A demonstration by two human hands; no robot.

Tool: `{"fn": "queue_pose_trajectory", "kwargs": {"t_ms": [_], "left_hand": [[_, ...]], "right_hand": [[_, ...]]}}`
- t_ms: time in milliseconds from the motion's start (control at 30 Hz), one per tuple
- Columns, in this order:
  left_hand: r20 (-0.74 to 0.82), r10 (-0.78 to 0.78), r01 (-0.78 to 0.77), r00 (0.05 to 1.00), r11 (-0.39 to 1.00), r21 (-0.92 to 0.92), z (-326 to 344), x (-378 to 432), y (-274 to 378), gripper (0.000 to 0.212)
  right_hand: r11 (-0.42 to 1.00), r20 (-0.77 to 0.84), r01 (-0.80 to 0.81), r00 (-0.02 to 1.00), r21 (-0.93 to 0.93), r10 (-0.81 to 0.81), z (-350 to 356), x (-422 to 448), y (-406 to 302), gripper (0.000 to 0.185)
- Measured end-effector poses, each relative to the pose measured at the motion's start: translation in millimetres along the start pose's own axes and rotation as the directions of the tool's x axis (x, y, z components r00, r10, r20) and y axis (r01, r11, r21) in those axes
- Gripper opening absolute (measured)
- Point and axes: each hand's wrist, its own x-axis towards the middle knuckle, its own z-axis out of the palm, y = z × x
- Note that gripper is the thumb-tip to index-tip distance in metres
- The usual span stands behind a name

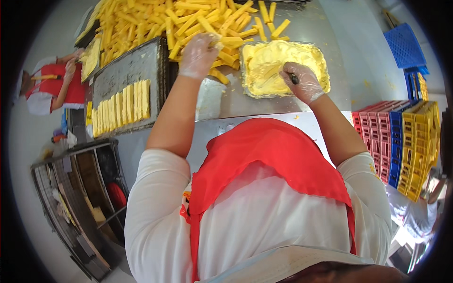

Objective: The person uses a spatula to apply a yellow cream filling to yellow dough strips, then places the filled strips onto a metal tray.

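Note:
Both my hands wear clear plastic gloves. My left hand (pixel 200 56) is at the near edge of a large heap of yellow cake sticks (pixel 141 26), its fingers curled and smeared with cream; whether a stick is in them cannot be told. My right hand (pixel 301 80) is closed around a dark handle (pixel 293 78) over the near right part of a clear rectangular tub of pale yellow cream (pixel 263 67); the tool's working end is hidden. Left of my left arm, a dark metal baking tray (pixel 129 70) holds a row of cream-coated sticks (pixel 122 106).
Loose cake sticks lie beyond the tub on the steel table (pixel 329 39). At the left, a co-worker in a red apron (pixel 76 83) handles another tray. Stacked plastic crates (pixel 393 141) stand at the right, with another person behind them. A rack (pixel 78 198) stands lower left.

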Motion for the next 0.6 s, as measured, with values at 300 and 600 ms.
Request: {"fn": "queue_pose_trajectory", "kwargs": {"t_ms": [300, 600], "left_hand": [[0.194, 0.142, -0.097, 0.971, 0.970, -0.224, 50.5, -64.1, 51.5, 0.027], [0.265, 0.041, 0.018, 0.964, 0.976, -0.218, 66.5, -73.7, 69.9, 0.025]], "right_hand": [[0.993, -0.111, -0.010, 0.994, -0.122, -0.004, -13.2, -21.9, 43.5, 0.009], [0.897, 0.006, -0.060, 0.998, 0.438, 0.063, 3.3, -13.4, 32.2, 0.016]]}}
